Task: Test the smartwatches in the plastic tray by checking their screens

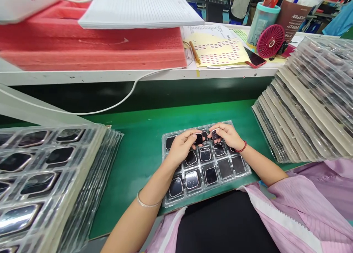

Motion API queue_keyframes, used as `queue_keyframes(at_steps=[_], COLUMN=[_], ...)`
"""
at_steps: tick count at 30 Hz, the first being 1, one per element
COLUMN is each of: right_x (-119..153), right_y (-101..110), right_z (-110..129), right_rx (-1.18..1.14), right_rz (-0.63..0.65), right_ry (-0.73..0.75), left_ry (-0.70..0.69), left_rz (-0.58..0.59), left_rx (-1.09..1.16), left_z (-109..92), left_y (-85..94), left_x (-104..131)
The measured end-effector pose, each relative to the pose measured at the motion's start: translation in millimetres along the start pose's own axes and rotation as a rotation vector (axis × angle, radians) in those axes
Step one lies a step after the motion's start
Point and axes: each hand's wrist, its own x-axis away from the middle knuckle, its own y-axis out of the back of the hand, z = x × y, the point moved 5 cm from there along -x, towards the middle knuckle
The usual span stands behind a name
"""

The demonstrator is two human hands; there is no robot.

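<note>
A clear plastic tray lies on the green mat in front of me, with dark, rounded-square watch-like pieces in its compartments. Over its far rows my left hand pinches one black watch-like piece between thumb and fingers. Just to the right, my right hand grips another small dark piece, partly covered by the fingers. Two compartments at the tray's near right hold no framed piece. Parts of the far rows are hidden under my hands.
Stacked filled trays stand at the left, and a taller leaning stack at the right. Behind, a white shelf carries red foam, a paper pad, a phone and a small fan. A white cable hangs below it.
</note>
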Motion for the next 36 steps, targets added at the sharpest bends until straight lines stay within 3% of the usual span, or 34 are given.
queue_keyframes(at_steps=[7,36], right_x=[1.4,4.1], right_y=[-2.2,-7.3], right_z=[3.0,4.5], right_rx=[0.062,0.135], right_rz=[-0.007,0.001], right_ry=[0.022,0.101], left_ry=[-0.009,-0.029], left_rz=[0.049,0.008], left_rx=[0.005,-0.065], left_z=[-4.8,-2.5], left_y=[-4.4,-4.2], left_x=[4.1,5.6])
